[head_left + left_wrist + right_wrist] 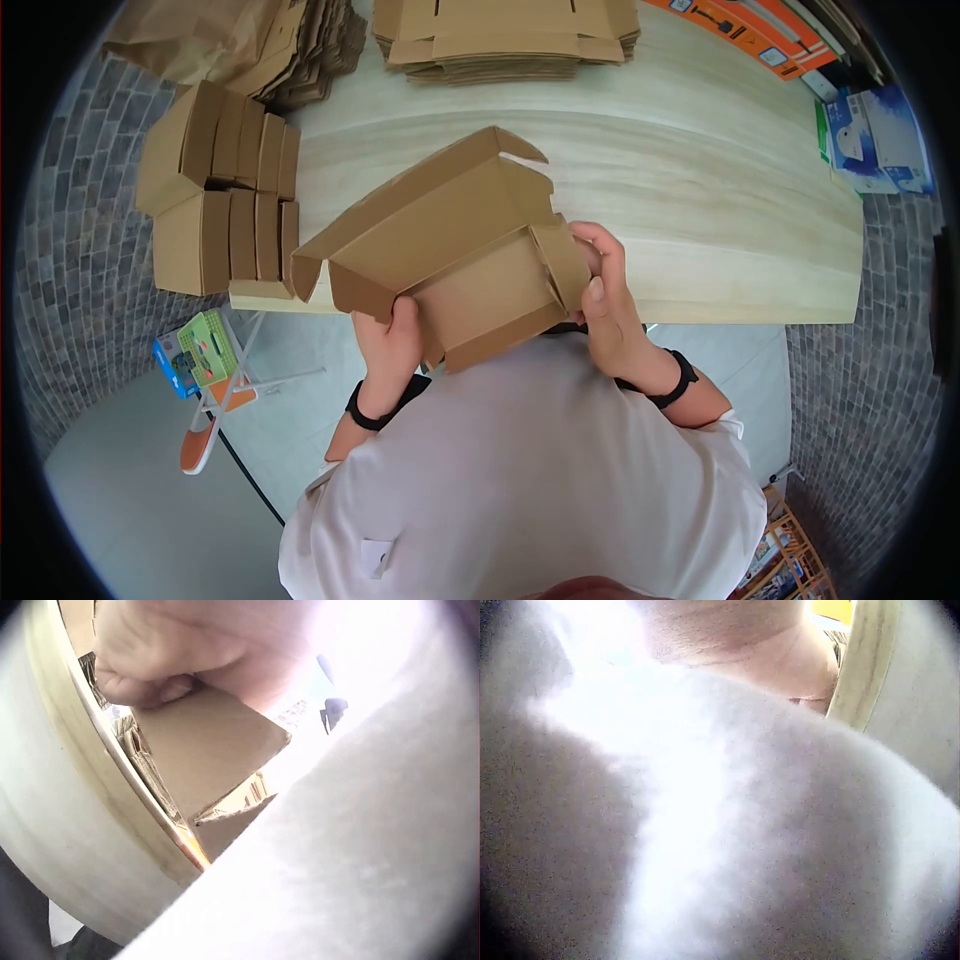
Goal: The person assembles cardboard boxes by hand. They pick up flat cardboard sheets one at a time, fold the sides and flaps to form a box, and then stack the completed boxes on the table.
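Observation:
A brown cardboard box (430,225), partly folded with its lid standing up, is held at the table's near edge, close to the chest. The left hand (388,345) grips its left side, thumb over the wall and the other fingers hidden beneath in the head view. In the left wrist view the fingers curl at a cardboard flap (202,742). At the opposite end, the right hand (615,315) pinches the raised right side wall (562,262) between thumb and fingers. Only part of the right hand (772,656) shows in the right wrist view; the shirt covers the rest.
Folded boxes (220,190) are stacked at the table's left edge. Flat cardboard blanks (505,50) lie in a pile at the back, beside more cardboard and brown paper (190,40). An orange package (750,35) and a blue-white box (880,140) sit on the right.

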`<state>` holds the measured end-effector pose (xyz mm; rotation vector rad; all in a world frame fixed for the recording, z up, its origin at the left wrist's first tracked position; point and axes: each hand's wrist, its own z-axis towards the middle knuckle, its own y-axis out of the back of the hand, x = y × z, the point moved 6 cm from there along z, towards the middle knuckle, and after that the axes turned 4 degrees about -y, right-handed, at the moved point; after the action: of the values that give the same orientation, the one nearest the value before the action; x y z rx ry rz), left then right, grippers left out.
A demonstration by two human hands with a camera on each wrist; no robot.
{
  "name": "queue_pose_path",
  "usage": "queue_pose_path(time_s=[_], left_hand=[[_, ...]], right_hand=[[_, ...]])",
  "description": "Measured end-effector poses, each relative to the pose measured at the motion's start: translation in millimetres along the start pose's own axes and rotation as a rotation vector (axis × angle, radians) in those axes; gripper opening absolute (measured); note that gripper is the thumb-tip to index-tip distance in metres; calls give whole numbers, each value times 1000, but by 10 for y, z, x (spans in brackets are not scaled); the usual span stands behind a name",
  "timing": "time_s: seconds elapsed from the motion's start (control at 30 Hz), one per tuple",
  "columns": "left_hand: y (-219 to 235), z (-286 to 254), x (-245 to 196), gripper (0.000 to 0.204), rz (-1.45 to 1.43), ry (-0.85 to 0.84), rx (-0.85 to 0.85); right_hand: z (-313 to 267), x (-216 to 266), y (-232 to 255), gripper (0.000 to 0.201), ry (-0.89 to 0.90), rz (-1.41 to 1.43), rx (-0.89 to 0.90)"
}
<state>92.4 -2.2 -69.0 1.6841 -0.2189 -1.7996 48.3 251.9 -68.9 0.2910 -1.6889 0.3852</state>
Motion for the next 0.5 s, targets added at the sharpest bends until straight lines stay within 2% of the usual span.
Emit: queue_pose_path(time_s=[0.07, 0.1, 0.17, 0.3, 0.37, 0.5], left_hand=[[-36, -30, 107, 16, -17, 116, 70], [-43, -29, 104, 16, -21, 111, 68], [-50, -26, 56, 17, -63, 36, 63], [-44, -24, 71, 19, -49, 36, 104], [-72, -47, 217, 21, -62, 252, 206], [-103, -26, 168, 15, -137, 126, 96]], right_hand=[[11, 33, 4, 46, 22, 37, -10], [15, 20, 33, 46, 27, 33, -11], [19, -64, 26, 35, -15, -28, 104], [59, -47, -13, 27, -134, -219, 112], [77, -41, 5, 30, -201, -309, 106], [91, -13, -13, 31, -97, -499, 8]])
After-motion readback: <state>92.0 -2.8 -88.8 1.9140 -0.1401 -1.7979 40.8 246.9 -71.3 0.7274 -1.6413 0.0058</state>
